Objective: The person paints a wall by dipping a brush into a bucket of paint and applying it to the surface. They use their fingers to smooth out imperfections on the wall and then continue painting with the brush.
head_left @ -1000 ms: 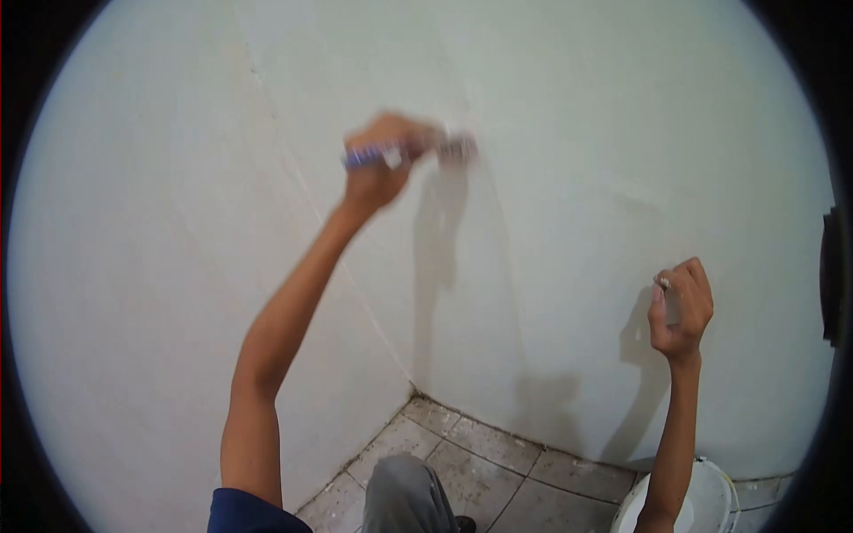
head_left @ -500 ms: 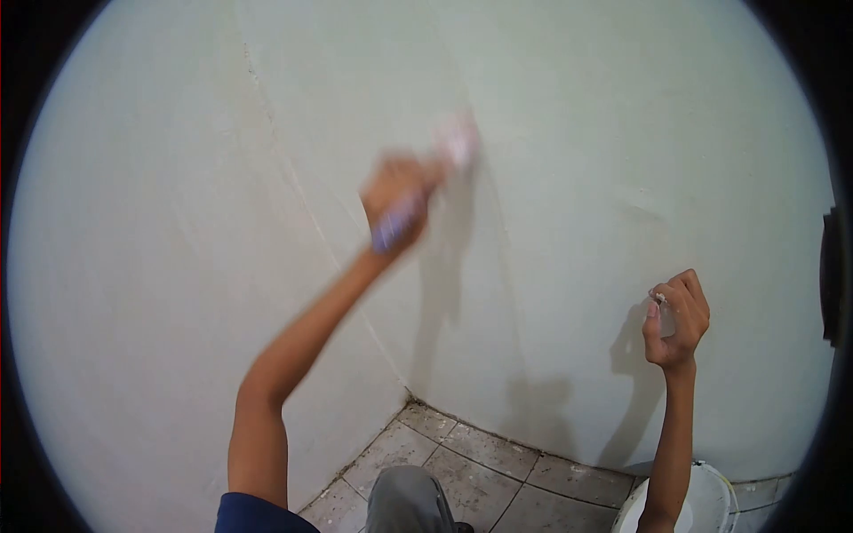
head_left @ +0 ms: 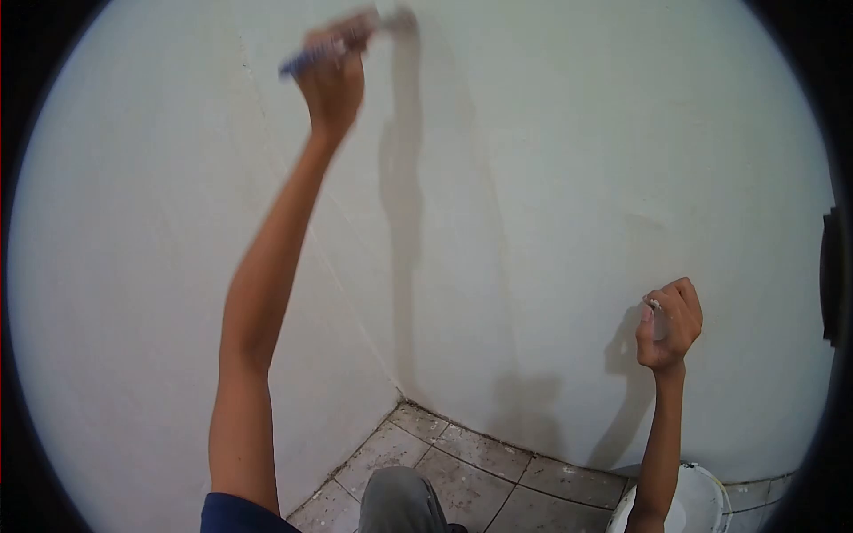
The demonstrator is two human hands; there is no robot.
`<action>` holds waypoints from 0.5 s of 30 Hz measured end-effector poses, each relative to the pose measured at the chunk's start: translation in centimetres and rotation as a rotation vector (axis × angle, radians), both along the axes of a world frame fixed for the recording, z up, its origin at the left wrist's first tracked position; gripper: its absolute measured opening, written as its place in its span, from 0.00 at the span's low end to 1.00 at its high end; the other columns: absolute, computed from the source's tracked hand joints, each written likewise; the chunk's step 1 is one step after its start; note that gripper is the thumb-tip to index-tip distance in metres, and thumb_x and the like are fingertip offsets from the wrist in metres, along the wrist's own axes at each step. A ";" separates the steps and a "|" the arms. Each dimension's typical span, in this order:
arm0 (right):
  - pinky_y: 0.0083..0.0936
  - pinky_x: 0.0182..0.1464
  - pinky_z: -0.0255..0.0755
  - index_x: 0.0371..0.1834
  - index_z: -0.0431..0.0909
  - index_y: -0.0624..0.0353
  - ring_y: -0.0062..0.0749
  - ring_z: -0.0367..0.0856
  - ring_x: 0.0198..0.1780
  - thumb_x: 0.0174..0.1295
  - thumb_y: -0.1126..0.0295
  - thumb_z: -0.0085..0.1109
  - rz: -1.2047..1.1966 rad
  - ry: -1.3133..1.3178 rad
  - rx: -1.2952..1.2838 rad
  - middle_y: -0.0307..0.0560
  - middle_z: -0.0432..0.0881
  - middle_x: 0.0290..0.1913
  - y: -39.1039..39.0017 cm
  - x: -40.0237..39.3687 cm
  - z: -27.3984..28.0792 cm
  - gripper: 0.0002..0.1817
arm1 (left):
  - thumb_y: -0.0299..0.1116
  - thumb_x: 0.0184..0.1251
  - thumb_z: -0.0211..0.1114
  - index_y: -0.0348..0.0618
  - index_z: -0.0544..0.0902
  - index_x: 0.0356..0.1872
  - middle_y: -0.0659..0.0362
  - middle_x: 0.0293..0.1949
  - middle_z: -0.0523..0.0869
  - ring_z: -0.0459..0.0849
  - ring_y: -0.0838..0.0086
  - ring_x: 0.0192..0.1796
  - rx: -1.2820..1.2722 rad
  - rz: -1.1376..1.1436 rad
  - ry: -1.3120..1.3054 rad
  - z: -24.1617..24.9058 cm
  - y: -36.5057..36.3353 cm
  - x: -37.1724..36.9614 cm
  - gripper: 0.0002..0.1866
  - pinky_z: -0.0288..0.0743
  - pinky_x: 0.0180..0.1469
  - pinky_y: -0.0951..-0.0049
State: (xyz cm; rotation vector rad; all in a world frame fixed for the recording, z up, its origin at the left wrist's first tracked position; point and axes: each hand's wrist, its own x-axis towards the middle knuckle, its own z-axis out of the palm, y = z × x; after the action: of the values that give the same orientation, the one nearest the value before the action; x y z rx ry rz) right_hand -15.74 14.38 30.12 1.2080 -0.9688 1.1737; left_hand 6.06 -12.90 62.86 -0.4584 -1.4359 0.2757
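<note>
A: Head view. What has the left hand (head_left: 333,75) got?

B: A brush (head_left: 342,40), its blue handle clenched in the fist. The bristle end pokes out past the knuckles and touches the wall (head_left: 569,160) high up, near the corner seam.

A: And the right hand (head_left: 671,324)?

B: Raised lower down and well apart from the left, fingers curled tight around a small grey tool (head_left: 658,322). I can't tell what it is. It sits just off the wall, not pressed to it.

A: So which step is this?

B: Looks like a stroke at full reach. I'd judge the next move needs a steady pull down the wall with even pressure.

A: Anything under the right wrist?

B: A white bucket (head_left: 702,497) on the tiled floor (head_left: 480,462).
</note>
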 end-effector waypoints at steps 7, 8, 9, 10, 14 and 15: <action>0.29 0.26 0.55 0.27 0.74 0.63 0.38 0.65 0.25 0.35 0.79 0.54 0.003 0.003 0.014 0.44 0.71 0.21 0.1 -0.2 0.0 0.11 | 0.20 0.53 0.65 0.48 0.89 0.34 0.59 0.28 0.87 0.82 0.60 0.31 -0.328 0.221 0.224 -1.5 -3.2 -2.7 0.10 0.75 0.34 0.64; 0.29 0.26 0.56 0.27 0.74 0.63 0.38 0.65 0.24 0.35 0.79 0.54 0.015 0.000 0.017 0.44 0.71 0.21 0.2 -0.2 0.0 0.11 | 0.22 0.55 0.67 0.50 0.88 0.37 0.58 0.28 0.85 0.81 0.60 0.29 -0.306 0.377 0.162 -6.7 -1.3 -1.6 0.11 0.75 0.34 0.61; 0.28 0.26 0.56 0.27 0.74 0.63 0.38 0.65 0.24 0.35 0.79 0.54 0.026 -0.004 0.019 0.44 0.71 0.21 0.3 -0.2 0.0 0.11 | 0.25 0.58 0.66 0.52 0.88 0.44 0.57 0.28 0.84 0.81 0.59 0.30 -0.209 0.525 0.032 -12.3 -1.0 -0.3 0.13 0.76 0.36 0.60; 0.28 0.25 0.56 0.27 0.74 0.63 0.38 0.65 0.24 0.35 0.79 0.53 0.036 -0.006 0.019 0.44 0.71 0.21 0.4 -0.2 0.1 0.11 | 0.28 0.59 0.66 0.55 0.88 0.47 0.56 0.27 0.83 0.83 0.59 0.31 -0.143 0.466 -0.141 -17.7 -0.7 0.9 0.14 0.77 0.36 0.58; 0.28 0.24 0.56 0.28 0.74 0.64 0.38 0.65 0.24 0.36 0.80 0.53 0.073 -0.009 -0.006 0.45 0.72 0.21 0.5 0.0 0.5 0.11 | 0.22 0.59 0.69 0.52 0.89 0.45 0.58 0.33 0.88 0.81 0.67 0.32 0.245 0.066 -0.810 -32.4 1.4 5.2 0.14 0.77 0.35 0.69; 0.27 0.24 0.56 0.28 0.74 0.64 0.38 0.65 0.24 0.36 0.80 0.53 0.081 -0.010 -0.008 0.45 0.72 0.21 0.5 0.2 0.5 0.11 | 0.21 0.57 0.70 0.52 0.89 0.44 0.58 0.33 0.88 0.81 0.67 0.32 0.294 -0.019 -0.875 -32.8 1.5 5.3 0.15 0.76 0.34 0.69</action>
State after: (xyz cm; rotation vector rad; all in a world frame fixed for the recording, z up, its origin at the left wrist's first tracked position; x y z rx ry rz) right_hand -15.55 14.84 30.62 1.2455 -0.9297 1.2472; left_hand 11.33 -11.37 30.06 -0.3595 -2.2793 -0.1885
